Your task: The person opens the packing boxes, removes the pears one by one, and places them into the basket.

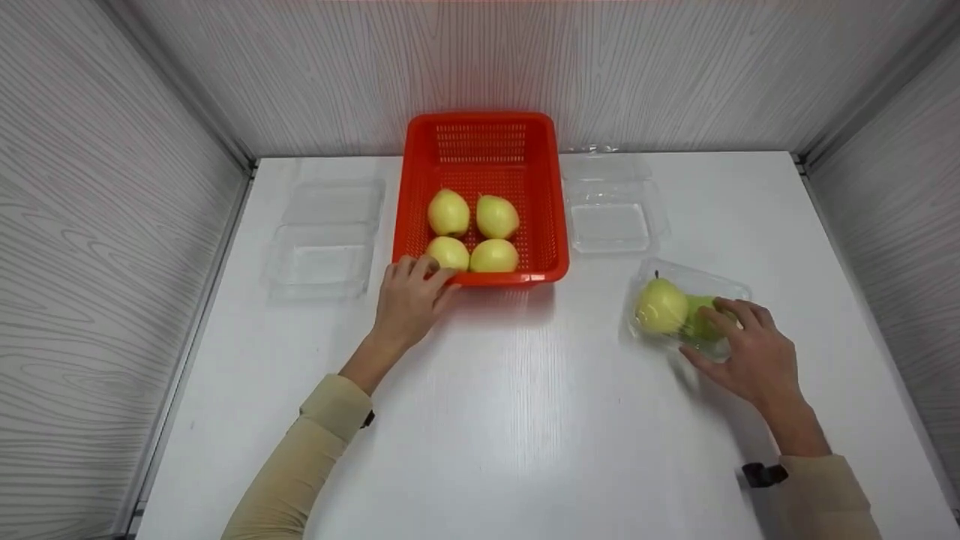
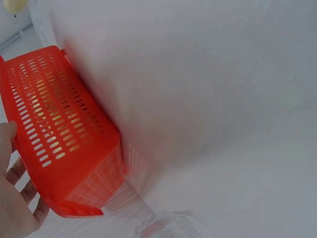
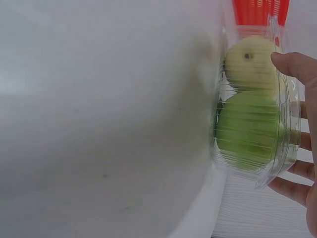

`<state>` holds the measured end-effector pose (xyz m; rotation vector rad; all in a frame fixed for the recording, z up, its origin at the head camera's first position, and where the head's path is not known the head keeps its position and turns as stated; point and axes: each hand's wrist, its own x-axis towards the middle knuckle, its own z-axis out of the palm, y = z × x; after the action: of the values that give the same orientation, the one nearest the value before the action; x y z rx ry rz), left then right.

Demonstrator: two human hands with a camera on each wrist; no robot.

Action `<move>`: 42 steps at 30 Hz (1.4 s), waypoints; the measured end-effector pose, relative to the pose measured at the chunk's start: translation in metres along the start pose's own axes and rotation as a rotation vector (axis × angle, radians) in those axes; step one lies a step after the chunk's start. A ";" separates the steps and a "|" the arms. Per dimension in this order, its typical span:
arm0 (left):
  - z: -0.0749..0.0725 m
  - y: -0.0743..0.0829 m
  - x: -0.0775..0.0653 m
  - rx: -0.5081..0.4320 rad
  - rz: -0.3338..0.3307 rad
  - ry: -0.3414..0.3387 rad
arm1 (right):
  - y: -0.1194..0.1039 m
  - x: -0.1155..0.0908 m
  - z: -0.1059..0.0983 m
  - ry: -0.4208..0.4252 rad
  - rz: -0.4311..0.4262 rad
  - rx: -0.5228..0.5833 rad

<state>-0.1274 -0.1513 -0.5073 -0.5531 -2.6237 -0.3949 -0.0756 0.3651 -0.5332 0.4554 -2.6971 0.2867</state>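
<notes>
In the head view, my left hand [image 1: 409,296] grips the near left rim of a red plastic basket [image 1: 484,279]. Its thumb stays outside while the fingers lie over the rim, as the left wrist view also shows. Several yellow-green pears [image 1: 497,217] lie inside the basket. On the right, my right hand [image 1: 757,360] holds a clear plastic clamshell box [image 3: 250,173], thumb on the near side and fingers over the far side. Inside it sit a yellow pear [image 1: 661,306] and a greener fruit [image 3: 247,129], partly hidden by the fingers in the head view.
An open clear clamshell box [image 1: 322,240] lies left of the basket, and other clear plastic packaging [image 1: 609,202] lies on its right. Wood-grain panels [image 1: 330,75] enclose the white table [image 1: 525,420] at the back and sides.
</notes>
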 end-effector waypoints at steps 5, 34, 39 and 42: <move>0.000 0.000 0.001 -0.001 0.001 -0.004 | -0.006 0.002 0.001 -0.020 -0.014 0.013; -0.001 0.001 0.001 0.014 -0.007 -0.006 | -0.051 0.006 0.013 0.027 -0.241 0.082; -0.001 0.001 0.001 0.020 -0.007 -0.012 | -0.061 0.006 0.014 0.024 -0.269 0.096; -0.002 0.001 0.001 0.020 -0.007 -0.016 | -0.067 0.006 0.015 0.022 -0.287 0.105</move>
<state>-0.1272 -0.1506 -0.5051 -0.5435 -2.6423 -0.3678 -0.0624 0.2977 -0.5355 0.8538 -2.5597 0.3488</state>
